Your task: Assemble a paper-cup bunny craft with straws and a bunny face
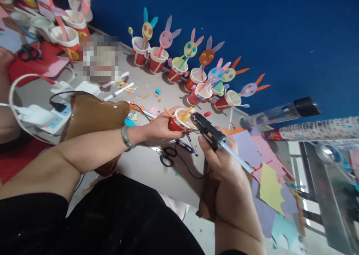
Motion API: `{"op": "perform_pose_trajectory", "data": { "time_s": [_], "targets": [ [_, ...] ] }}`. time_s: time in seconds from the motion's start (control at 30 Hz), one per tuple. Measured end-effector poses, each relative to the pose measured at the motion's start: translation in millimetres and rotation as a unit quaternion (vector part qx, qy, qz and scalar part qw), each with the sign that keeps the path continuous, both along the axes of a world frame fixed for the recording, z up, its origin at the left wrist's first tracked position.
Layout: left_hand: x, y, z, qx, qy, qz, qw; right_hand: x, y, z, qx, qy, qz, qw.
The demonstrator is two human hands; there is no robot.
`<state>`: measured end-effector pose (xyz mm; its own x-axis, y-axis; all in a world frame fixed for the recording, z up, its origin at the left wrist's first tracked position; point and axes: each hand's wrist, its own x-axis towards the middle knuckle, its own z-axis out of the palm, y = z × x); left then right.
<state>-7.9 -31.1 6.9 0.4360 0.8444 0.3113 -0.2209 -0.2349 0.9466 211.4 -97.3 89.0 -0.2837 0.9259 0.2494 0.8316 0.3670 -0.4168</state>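
Observation:
My left hand [162,126] is wrapped round a red and white paper cup [177,125], which tilts toward the right. Strips of orange and yellow paper stick out at the cup's rim. In my right hand [224,155] is a black hot glue gun [209,130], a pale glue stick [237,157] jutting from its back end. The gun's nozzle is at the cup's rim; whether it touches I cannot tell. Below the cup lie black-handled scissors [166,157] and a purple pen [185,146].
Several cups with paper rabbit faces [190,49] line the blue wall [252,23]. A stack of paper cups [316,129] and coloured paper sheets [270,187] lie right. Left are a brown cushion [97,116], a power strip [57,118] and another person's arm [8,94]. A black cord [187,169] crosses the table.

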Motion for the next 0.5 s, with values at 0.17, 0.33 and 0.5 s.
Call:
{"op": "perform_pose_trajectory", "data": {
  "time_s": [0.17, 0.33, 0.5],
  "targets": [
    [-6, 5, 4.1, -0.08, -0.048, 0.006, 0.996, 12, -3, 8, 0.036, 0.027, -0.038, 0.998],
    [-13, 20, 7.1, -0.133, -0.104, 0.086, 0.982, 29, -6, 21, 0.042, 0.03, -0.059, 0.997],
    [-18, 29, 9.8, -0.139, -0.121, 0.154, 0.971, 35, -1, 20, -0.026, 0.004, -0.023, 0.999]
  ]
}}
